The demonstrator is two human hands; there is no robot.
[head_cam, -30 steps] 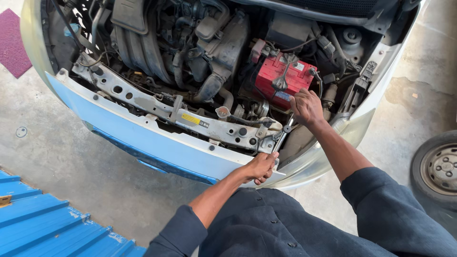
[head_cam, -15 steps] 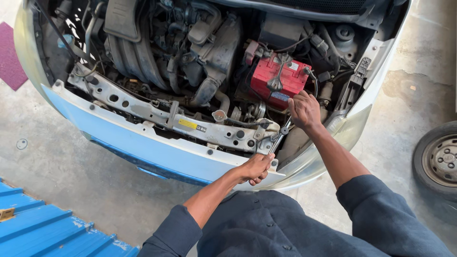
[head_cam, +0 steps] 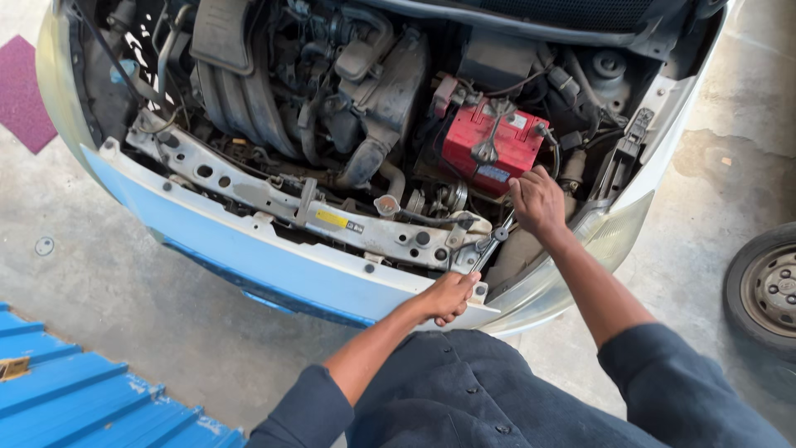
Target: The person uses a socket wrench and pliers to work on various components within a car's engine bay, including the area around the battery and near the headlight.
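I lean over the open engine bay of a light blue car. My right hand (head_cam: 537, 201) grips the upper end of a metal wrench (head_cam: 491, 246) just below the red battery (head_cam: 491, 145). The wrench slants down to the right end of the grey front crossmember (head_cam: 332, 217). My left hand (head_cam: 448, 295) rests closed on the pale blue front panel (head_cam: 274, 265), touching the lower end of the wrench. Both forearms are bare below dark blue sleeves.
The black engine and hoses (head_cam: 332, 91) fill the bay's left and middle. A loose wheel (head_cam: 767, 286) stands on the concrete at the right. Blue corrugated sheet (head_cam: 75, 390) lies at the lower left, and a purple mat (head_cam: 23, 91) at the far left.
The view has shifted slightly, so the car sits a little to the right. Both hands keep their hold by the wrench; my right hand has dropped slightly toward the crossmember.
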